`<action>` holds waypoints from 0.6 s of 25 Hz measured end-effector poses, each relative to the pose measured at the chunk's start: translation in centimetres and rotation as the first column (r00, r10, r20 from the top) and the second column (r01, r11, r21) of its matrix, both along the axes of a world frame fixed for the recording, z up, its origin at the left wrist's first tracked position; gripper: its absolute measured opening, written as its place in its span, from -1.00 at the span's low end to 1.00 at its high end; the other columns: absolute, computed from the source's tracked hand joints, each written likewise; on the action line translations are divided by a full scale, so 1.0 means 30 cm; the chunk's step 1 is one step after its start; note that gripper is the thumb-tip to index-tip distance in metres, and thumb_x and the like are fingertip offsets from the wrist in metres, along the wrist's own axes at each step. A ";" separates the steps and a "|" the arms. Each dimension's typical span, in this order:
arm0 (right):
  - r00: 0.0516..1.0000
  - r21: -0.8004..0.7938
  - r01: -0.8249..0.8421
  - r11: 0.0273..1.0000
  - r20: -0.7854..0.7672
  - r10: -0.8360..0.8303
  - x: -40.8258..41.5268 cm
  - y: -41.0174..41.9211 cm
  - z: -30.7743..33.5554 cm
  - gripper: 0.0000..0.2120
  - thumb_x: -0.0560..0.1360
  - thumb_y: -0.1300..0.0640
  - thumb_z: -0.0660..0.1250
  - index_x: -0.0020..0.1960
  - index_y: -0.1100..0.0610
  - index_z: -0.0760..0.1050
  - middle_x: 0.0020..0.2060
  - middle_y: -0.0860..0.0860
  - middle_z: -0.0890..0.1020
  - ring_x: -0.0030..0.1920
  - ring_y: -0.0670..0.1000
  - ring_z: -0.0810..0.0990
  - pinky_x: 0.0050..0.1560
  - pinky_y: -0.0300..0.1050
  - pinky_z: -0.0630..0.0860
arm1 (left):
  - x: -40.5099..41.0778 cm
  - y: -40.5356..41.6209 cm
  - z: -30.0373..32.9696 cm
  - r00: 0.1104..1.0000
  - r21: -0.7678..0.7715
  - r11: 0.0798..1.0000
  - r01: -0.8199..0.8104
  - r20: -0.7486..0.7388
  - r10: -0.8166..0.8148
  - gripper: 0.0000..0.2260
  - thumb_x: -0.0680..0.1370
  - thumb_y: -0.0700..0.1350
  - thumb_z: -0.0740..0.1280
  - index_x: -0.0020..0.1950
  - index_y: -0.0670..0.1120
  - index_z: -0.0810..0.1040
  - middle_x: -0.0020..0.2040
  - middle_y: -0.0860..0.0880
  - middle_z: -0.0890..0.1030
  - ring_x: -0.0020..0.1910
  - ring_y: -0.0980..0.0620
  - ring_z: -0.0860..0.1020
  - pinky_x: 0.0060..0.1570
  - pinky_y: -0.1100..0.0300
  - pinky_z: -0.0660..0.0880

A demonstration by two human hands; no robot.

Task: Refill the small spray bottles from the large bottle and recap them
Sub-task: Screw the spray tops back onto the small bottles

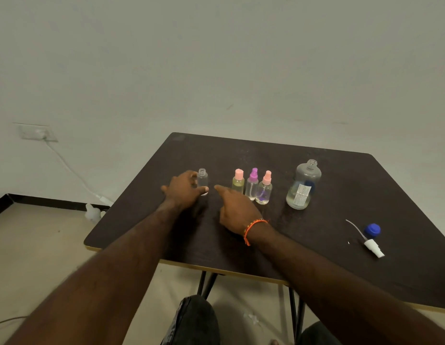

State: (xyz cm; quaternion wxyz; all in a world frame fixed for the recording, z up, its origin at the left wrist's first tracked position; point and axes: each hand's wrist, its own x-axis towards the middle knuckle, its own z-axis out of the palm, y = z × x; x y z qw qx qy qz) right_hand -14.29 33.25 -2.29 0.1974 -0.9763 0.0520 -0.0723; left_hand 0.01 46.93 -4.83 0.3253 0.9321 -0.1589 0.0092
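The left hand is curling its fingers round an uncapped small bottle standing on the table, the right hand is hovering loose-fingered beside three capped spray bottles, with the large bottle standing open farther right.

my two arms bare to above the elbow, no sleeves, orange braided thread bracelet on my right wrist with loose end hanging, dark grey trousers at knees
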 end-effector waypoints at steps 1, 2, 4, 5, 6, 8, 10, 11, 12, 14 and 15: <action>1.000 -0.005 -0.011 1.000 -0.022 0.011 0.030 0.015 -0.003 -0.35 0.47 0.28 0.26 0.54 0.14 0.21 0.44 0.13 0.42 0.38 0.16 0.46 0.33 0.08 0.45 | 0.003 -0.001 -0.005 1.000 -0.026 1.000 0.003 -0.001 -0.003 -0.60 0.48 0.21 0.49 0.26 0.11 0.59 0.11 0.12 0.67 0.23 -0.01 0.59 0.30 -0.12 0.30; 0.999 -0.016 -0.014 1.000 -0.045 0.014 0.052 0.027 -0.003 -0.35 0.46 0.27 0.27 0.53 0.15 0.20 0.43 0.14 0.43 0.37 0.18 0.46 0.32 0.11 0.46 | 0.000 -0.001 -0.006 1.000 -0.040 0.999 0.009 0.005 -0.009 -0.66 0.50 0.20 0.48 0.21 0.10 0.60 0.06 0.13 0.67 0.17 0.00 0.60 0.28 -0.11 0.32; 0.997 -0.010 0.001 1.000 -0.073 -0.001 0.079 0.043 -0.002 -0.30 0.46 0.26 0.31 0.54 0.14 0.16 0.39 0.16 0.46 0.34 0.21 0.49 0.27 0.11 0.49 | -0.010 0.001 0.001 1.000 -0.019 1.000 0.020 0.025 -0.019 -0.69 0.51 0.22 0.47 0.16 0.10 0.61 0.00 0.13 0.65 0.07 0.03 0.58 0.19 -0.05 0.30; 0.997 0.005 0.016 1.000 -0.079 -0.015 0.080 0.045 -0.001 -0.28 0.45 0.25 0.33 0.55 0.13 0.15 0.36 0.17 0.48 0.31 0.21 0.51 0.24 0.09 0.50 | -0.019 0.003 0.007 0.999 -0.001 1.000 0.032 0.030 -0.032 -0.68 0.50 0.23 0.48 0.15 0.10 0.61 0.00 0.14 0.65 0.05 0.05 0.57 0.16 -0.03 0.28; 0.997 0.016 0.030 0.999 -0.078 -0.029 0.073 0.048 0.002 -0.28 0.44 0.24 0.33 0.55 0.12 0.16 0.31 0.18 0.51 0.27 0.21 0.53 0.20 0.07 0.52 | -0.028 0.007 0.009 0.998 0.009 0.999 0.049 0.031 -0.049 -0.67 0.48 0.24 0.49 0.15 0.11 0.61 -0.01 0.15 0.67 0.04 0.06 0.57 0.15 -0.02 0.28; 0.997 0.005 0.053 0.999 -0.051 -0.053 0.038 0.044 0.007 -0.33 0.44 0.21 0.32 0.51 0.10 0.19 0.25 0.16 0.55 0.20 0.21 0.57 0.12 0.09 0.55 | -0.050 0.018 0.007 0.995 -0.001 0.995 0.097 0.008 -0.097 -0.64 0.41 0.29 0.51 0.08 0.13 0.63 -0.04 0.17 0.69 0.03 0.09 0.61 0.21 -0.02 0.35; 0.997 -0.034 0.071 0.997 -0.011 -0.071 -0.019 0.027 0.014 -0.40 0.45 0.19 0.30 0.46 0.07 0.23 0.24 0.12 0.57 0.15 0.22 0.60 0.07 0.14 0.58 | -0.084 0.027 0.001 0.986 -0.037 0.986 0.160 -0.036 -0.161 -0.57 0.28 0.39 0.45 -0.01 0.15 0.63 -0.09 0.20 0.70 -0.01 0.11 0.65 0.26 -0.09 0.46; 0.997 -0.049 0.081 0.995 0.007 -0.081 -0.055 0.016 0.017 -0.41 0.46 0.18 0.30 0.46 0.06 0.25 0.26 0.10 0.56 0.16 0.22 0.60 0.08 0.15 0.58 | -0.104 0.025 -0.002 0.978 -0.048 0.979 0.199 -0.051 -0.202 -0.53 0.22 0.42 0.41 -0.03 0.17 0.62 -0.10 0.21 0.69 -0.03 0.13 0.65 0.26 -0.13 0.50; 0.996 -0.060 0.091 0.994 0.017 -0.090 -0.090 0.007 0.021 -0.40 0.47 0.16 0.30 0.48 0.05 0.25 0.28 0.09 0.55 0.18 0.21 0.59 0.10 0.15 0.57 | -0.131 0.018 0.000 0.968 -0.049 0.969 0.241 -0.058 -0.244 -0.52 0.20 0.44 0.39 -0.04 0.18 0.61 -0.09 0.21 0.69 -0.03 0.13 0.65 0.26 -0.15 0.51; 0.994 -0.071 0.108 0.992 0.027 -0.106 -0.170 -0.016 0.031 -0.41 0.50 0.13 0.29 0.51 0.00 0.25 0.29 0.07 0.56 0.20 0.19 0.58 0.13 0.14 0.56 | -0.200 -0.012 0.012 0.943 -0.041 0.945 0.325 -0.066 -0.327 -0.55 0.23 0.42 0.42 -0.04 0.17 0.60 -0.08 0.19 0.68 -0.01 0.13 0.64 0.27 -0.20 0.50; 0.993 -0.071 0.116 0.991 0.035 -0.114 -0.204 -0.031 0.033 -0.43 0.51 0.11 0.29 0.49 -0.02 0.27 0.27 0.06 0.57 0.19 0.18 0.59 0.12 0.13 0.56 | -0.237 -0.033 0.022 0.932 -0.030 0.934 0.357 -0.062 -0.358 -0.60 0.28 0.36 0.47 -0.03 0.16 0.60 -0.08 0.18 0.68 -0.01 0.12 0.63 0.28 -0.21 0.50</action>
